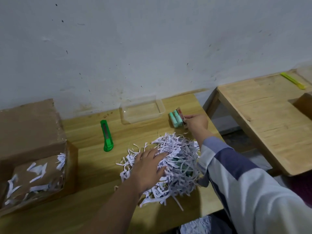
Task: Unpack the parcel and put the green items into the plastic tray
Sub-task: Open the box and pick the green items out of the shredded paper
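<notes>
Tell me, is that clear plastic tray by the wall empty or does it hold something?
Empty. The wooden tabletop shows through the clear tray, and the green pack stands on the table beside it, at the right hand.

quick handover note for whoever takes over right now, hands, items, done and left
Left hand: flat, open on the shredded paper pile.
Right hand: pinching the green pack, which is on the table just right of the plastic tray.
Done: cardboard box opened, filler tipped out.
Left: tray holds nothing yet; put the pack in, dig the greenish bits out of the pile. Green utility knife lies left of the tray.
</notes>
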